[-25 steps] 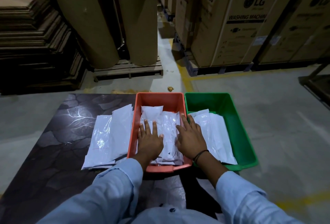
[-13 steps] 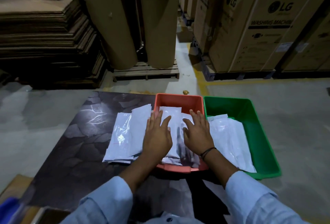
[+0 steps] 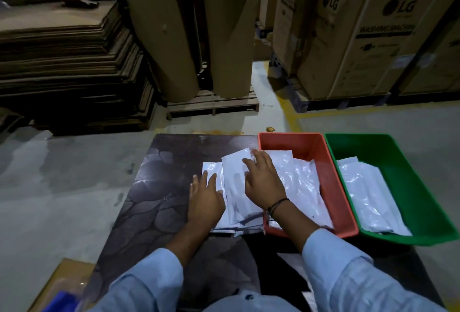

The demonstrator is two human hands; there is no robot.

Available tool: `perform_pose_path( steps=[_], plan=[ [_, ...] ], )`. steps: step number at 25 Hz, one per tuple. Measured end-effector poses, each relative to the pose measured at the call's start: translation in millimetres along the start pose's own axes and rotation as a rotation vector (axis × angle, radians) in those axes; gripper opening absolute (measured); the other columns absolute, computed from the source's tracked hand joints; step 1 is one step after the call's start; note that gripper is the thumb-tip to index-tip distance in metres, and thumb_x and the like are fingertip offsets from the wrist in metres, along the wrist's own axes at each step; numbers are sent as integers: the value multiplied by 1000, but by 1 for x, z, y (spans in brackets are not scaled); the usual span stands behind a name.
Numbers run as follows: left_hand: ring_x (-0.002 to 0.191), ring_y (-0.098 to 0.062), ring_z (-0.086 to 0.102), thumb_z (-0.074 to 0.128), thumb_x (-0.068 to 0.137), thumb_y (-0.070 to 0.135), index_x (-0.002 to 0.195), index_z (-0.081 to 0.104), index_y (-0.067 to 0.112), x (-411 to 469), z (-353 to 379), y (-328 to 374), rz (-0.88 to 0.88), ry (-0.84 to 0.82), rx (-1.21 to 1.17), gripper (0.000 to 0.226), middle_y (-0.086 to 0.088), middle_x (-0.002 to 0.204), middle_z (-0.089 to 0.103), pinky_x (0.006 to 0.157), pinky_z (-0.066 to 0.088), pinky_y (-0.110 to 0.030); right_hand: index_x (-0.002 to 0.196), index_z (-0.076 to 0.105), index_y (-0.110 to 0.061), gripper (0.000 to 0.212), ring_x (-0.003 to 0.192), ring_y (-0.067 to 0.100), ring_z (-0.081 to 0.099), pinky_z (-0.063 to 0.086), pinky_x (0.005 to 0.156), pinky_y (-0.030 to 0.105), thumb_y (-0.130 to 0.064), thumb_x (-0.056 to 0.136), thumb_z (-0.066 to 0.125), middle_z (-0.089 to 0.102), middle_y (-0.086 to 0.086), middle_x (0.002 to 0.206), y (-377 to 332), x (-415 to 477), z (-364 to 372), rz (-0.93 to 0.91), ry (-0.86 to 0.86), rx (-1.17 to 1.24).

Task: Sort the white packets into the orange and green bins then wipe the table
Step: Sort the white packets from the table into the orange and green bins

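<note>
Both hands, left hand [image 3: 204,199] and right hand [image 3: 265,179], lie flat, fingers apart, on the white packets [image 3: 235,187] left of the orange bin [image 3: 333,179].

Warehouse, boxed washing machines [image 3: 353,37], pallet [image 3: 211,105], cardboard stacks [image 3: 64,62]

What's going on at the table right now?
A person is sorting white packets. Both hands, the left hand and the right hand, lie flat on the loose pile on the table, left of the orange bin. The orange bin and the green bin each already hold packets. No wiping yet.
</note>
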State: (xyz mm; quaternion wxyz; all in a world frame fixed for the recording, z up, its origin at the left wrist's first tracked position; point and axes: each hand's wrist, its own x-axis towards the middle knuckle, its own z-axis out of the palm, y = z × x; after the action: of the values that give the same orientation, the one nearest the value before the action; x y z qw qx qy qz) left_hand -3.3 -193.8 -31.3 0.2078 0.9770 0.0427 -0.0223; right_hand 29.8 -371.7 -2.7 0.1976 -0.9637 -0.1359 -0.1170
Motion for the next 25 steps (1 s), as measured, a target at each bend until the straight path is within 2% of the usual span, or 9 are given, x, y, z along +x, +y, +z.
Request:
perform_pose_path(
  steps=[2,6,9,11,14,18,21,25],
  plan=[
    [154,-37,6,41,103,37,157,26,22,2,3,-9,19,-56,31,58,-6,168,13,126,9,-48,135,54,-7,48,142,44,32,31,117,50,-9,88,58,36,25,153,-15,4,9,16,-77,-27],
    [154,-41,-1,37,101,47,160,13,23,3,19,-21,76,-184,138,68,-6,169,2,125,4,-54,149,36,-17,66,149,41,10,9,123,49,-25,87,60,11,19,164,-43,11,33,140,-359,-136],
    [153,-43,-5,33,102,50,161,8,23,3,29,-32,76,-240,167,69,-4,169,-6,124,2,-57,154,22,-23,68,148,47,-4,9,121,56,-40,95,50,-5,16,165,-49,6,51,308,-423,-169],
    [153,-43,-3,31,103,51,161,6,25,4,31,-44,86,-234,171,68,-1,169,-8,124,3,-56,157,12,-25,73,148,47,-4,14,121,56,-47,97,47,-13,14,165,-46,-2,61,377,-445,-124],
    [153,-42,0,32,103,49,161,5,26,6,32,-59,121,-211,196,68,0,169,-9,124,5,-55,159,5,-25,84,149,47,2,13,121,54,-60,94,45,-16,16,164,-43,-13,67,339,-446,-175],
    [153,-41,6,32,103,45,161,5,24,9,34,-62,115,-227,162,67,-1,169,-10,124,10,-54,158,6,-21,96,146,49,11,14,118,55,-73,87,44,-12,19,164,-50,-14,71,340,-441,-276],
    [151,-42,15,36,101,43,161,7,20,10,36,-59,104,-237,136,71,-5,169,-10,123,19,-52,155,13,-19,92,144,51,18,18,116,56,-70,86,48,-7,22,164,-55,-7,73,363,-445,-311],
    [151,-44,12,48,98,43,161,5,14,10,35,-50,75,-282,115,81,-10,167,-16,121,22,-50,148,22,-20,70,139,51,27,24,115,53,-40,90,55,2,24,162,-55,0,73,400,-445,-295]
  ],
)
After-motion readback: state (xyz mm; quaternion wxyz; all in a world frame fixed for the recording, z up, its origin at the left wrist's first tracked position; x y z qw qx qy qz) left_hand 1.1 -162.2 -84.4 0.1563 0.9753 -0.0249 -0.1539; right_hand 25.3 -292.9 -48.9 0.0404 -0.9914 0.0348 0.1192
